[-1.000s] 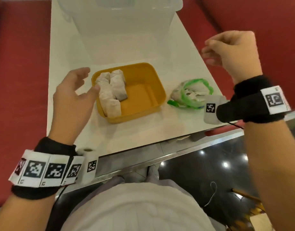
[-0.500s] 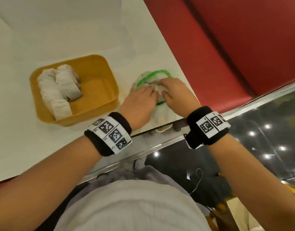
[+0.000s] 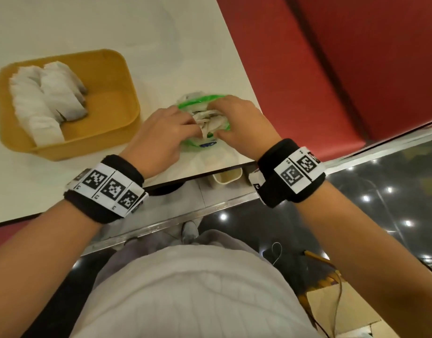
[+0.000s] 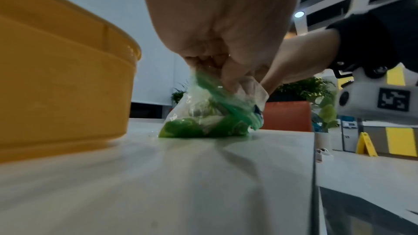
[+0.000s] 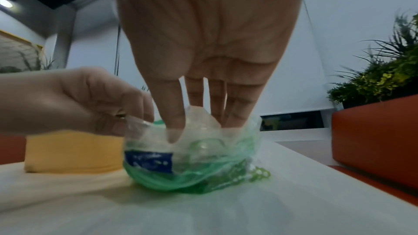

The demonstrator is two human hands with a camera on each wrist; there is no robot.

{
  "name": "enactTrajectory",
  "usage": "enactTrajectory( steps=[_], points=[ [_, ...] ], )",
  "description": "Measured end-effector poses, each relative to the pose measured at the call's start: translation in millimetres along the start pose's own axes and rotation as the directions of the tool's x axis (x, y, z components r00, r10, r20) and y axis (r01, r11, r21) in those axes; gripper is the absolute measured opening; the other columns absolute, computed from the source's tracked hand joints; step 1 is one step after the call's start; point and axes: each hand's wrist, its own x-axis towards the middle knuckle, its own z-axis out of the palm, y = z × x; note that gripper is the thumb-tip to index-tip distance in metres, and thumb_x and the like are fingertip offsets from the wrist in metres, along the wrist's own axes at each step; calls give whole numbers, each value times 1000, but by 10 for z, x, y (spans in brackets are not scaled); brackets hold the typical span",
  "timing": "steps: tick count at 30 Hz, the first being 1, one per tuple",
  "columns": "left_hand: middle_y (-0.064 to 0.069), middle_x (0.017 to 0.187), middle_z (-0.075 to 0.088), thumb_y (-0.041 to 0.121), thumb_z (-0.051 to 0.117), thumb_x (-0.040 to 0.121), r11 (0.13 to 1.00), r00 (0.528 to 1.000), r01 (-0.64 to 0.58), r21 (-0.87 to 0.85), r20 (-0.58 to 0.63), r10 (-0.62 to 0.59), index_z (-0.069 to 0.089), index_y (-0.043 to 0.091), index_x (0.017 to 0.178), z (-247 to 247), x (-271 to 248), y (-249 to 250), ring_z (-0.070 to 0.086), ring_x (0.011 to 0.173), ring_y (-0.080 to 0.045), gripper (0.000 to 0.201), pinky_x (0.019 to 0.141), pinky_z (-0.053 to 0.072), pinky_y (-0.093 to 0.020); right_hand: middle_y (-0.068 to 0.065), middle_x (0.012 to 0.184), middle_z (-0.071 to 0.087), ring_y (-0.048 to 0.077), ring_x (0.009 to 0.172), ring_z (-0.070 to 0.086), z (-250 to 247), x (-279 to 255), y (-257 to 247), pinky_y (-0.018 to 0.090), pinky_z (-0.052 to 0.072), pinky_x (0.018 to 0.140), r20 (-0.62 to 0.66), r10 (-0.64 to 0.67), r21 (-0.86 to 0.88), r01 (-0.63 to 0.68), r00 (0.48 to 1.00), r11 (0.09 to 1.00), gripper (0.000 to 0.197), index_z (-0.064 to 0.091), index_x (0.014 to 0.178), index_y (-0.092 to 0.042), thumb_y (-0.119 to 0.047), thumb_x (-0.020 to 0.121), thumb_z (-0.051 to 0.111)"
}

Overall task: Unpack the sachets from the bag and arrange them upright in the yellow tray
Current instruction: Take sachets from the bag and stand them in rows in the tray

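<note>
Hands meet over the bag (image 3: 198, 142) near the counter (image 3: 161, 32) corner. Left hand (image 3: 161, 135) pinches the bag's clear rim, as the left wrist view shows; right hand (image 3: 239, 125) reaches into the mouth with nearly straight fingers (image 5: 174, 117), seen only from the right wrist view, and whether they grip a sachet cannot be told. Head view alone shows the yellow tray (image 3: 117, 132) interior: white sachets (image 3: 46, 98) stand in two rows along its left side, the right side bare. Crumpled sachets in the bag (image 3: 210, 118) show between the hands. Right wrist view reveals a blue label (image 5: 148, 162) on the bag.
</note>
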Motion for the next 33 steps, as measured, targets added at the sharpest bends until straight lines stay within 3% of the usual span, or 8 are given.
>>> enactTrajectory(
  steps=[7,11,16,19,22,27,31,33],
  points=[
    [-8,91,68,-15,57,74,998,998,56,17,21,-56,73,12,96,-20,-21,100,53,81,-33,38,68,41,-39,7,92,61,24,82,56,-90,1,110,29,35,68,-107,18,30,-15,994,999,14,70,91,-7,-16,89,59],
    [-9,91,68,-13,59,76,997,996,75,26,38,-76,73,12,98,-76,-21,167,54,82,-33,36,68,40,-38,-1,82,63,17,73,60,-232,4,133,31,50,73,-164,92,281,-43,982,959,13,71,91,-5,-16,87,65],
    [-6,111,65,1,60,86,973,984,181,-144,28,-178,65,16,119,-125,-50,258,53,100,-28,37,84,46,-41,18,84,64,25,73,65,-402,-15,134,32,60,61,-181,155,497,-46,971,866,12,67,86,3,-8,88,63],
    [-2,125,55,25,65,88,862,930,303,-405,-70,-360,48,18,135,-242,-36,351,51,117,-17,50,100,43,-35,15,81,61,23,72,63,-513,-37,99,28,59,58,-190,121,485,-14,974,875,9,66,85,0,-7,88,61],
    [3,131,51,44,65,80,651,837,295,-699,-139,-529,38,19,139,-439,42,469,47,125,-8,70,105,40,-27,18,82,65,23,69,64,-655,-70,7,23,56,54,-176,36,439,46,984,897,5,67,89,-5,-6,86,63],
    [1,138,52,51,76,63,487,871,349,-801,87,-483,21,18,149,-635,265,549,49,129,-11,107,107,42,-32,16,74,67,19,62,65,-894,-119,-289,23,54,53,-64,-170,434,181,983,883,10,68,89,0,-9,85,67],
    [2,97,73,6,72,84,396,894,299,-868,109,-435,56,8,116,-677,294,594,70,90,-12,36,78,56,-26,5,68,67,5,51,56,-974,-65,-474,16,42,48,-98,-258,475,273,961,837,12,70,87,1,-10,83,69],
    [0,88,75,5,63,91,370,883,305,-878,115,-455,63,10,105,-674,235,583,70,81,-13,15,72,57,-26,-6,67,64,1,49,54,-968,-14,-480,13,40,48,-177,-232,437,287,957,852,10,72,84,-4,-13,82,69]
  ],
)
